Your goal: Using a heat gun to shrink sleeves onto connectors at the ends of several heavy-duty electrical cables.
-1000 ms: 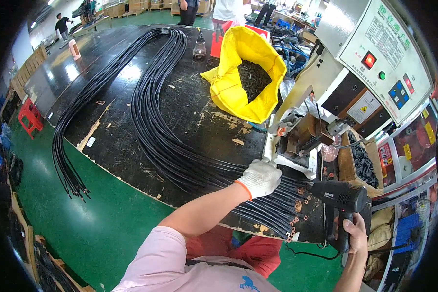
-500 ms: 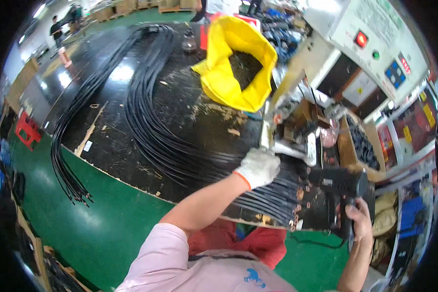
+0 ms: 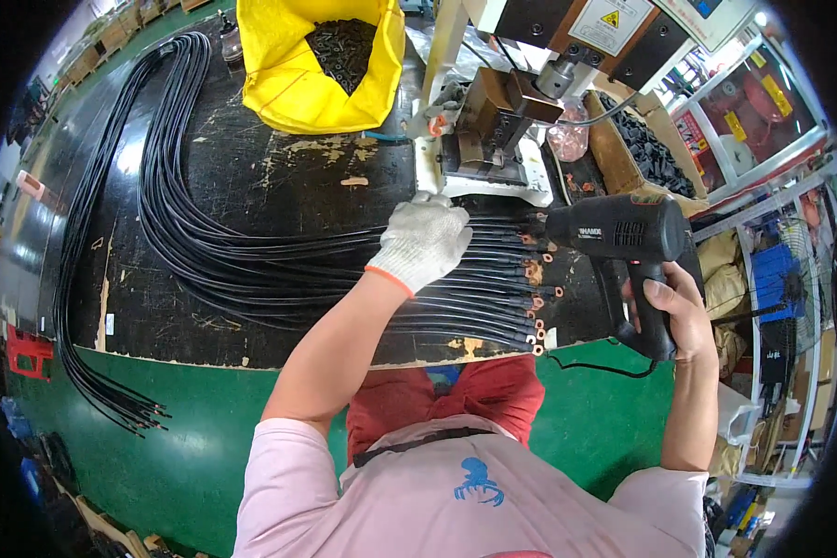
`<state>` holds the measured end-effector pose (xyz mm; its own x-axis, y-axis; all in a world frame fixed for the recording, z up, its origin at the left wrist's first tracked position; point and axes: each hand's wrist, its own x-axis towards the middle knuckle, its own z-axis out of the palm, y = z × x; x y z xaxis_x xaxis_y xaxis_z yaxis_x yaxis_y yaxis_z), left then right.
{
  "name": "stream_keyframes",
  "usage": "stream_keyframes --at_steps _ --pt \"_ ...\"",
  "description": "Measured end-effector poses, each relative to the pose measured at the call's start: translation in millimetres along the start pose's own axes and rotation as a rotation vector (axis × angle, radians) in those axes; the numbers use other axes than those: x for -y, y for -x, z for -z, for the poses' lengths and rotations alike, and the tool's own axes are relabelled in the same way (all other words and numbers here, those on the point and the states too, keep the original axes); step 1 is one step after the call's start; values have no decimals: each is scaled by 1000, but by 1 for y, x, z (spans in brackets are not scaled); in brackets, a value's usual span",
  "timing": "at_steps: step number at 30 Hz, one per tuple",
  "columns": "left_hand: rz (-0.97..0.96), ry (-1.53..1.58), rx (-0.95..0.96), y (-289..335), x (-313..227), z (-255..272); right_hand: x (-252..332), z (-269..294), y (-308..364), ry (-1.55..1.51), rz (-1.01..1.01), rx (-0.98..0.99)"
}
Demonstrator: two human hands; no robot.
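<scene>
My left hand (image 3: 422, 244), in a white knit glove with an orange cuff, rests over the black cables (image 3: 335, 251) near their lugged ends, its fingers curled at the far side of the row. Copper ring lugs (image 3: 538, 325) tip the cables, which lie side by side on the dark table. Bare, my right hand (image 3: 677, 307) grips the handle of a black heat gun (image 3: 623, 228). The gun's nozzle points left at the farthest cable ends. Cables under the glove are partly hidden.
Beyond the cables stands a bench press (image 3: 498, 139). A yellow bag (image 3: 325, 102) of small dark parts sits at the far side, and a cardboard box (image 3: 642, 149) of black pieces at the right. The heat gun's cord (image 3: 604, 369) hangs over the front table edge.
The view has shifted and turned, so the table and cables appear further left and higher. Both hands keep their holds, and the heat gun's nozzle stays by the far lugs.
</scene>
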<state>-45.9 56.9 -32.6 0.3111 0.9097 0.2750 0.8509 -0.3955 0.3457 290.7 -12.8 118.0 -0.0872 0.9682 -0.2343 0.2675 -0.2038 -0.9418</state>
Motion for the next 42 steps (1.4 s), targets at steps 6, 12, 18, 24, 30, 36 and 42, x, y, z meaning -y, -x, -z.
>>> stream_keyframes --at_steps 6,12,18,24,30,36,42 --pt "-6 -5 13 -1 2 0 3 -4 -6 -4 9 -42" --pt "-37 15 -72 -7 9 4 7 -2 -19 20 40 -29" --pt "-1 8 17 0 2 2 -1 -1 -12 -9 24 -16" --pt "25 18 37 0 -5 7 4 1 -6 -98 -50 9" --pt "45 -21 71 -5 -6 13 2 0 -8 -134 5 90" --pt "34 -32 108 -7 -11 16 -4 2 -8 -156 0 109" --pt "36 -43 138 -6 -12 20 -7 3 -4 -171 1 119"
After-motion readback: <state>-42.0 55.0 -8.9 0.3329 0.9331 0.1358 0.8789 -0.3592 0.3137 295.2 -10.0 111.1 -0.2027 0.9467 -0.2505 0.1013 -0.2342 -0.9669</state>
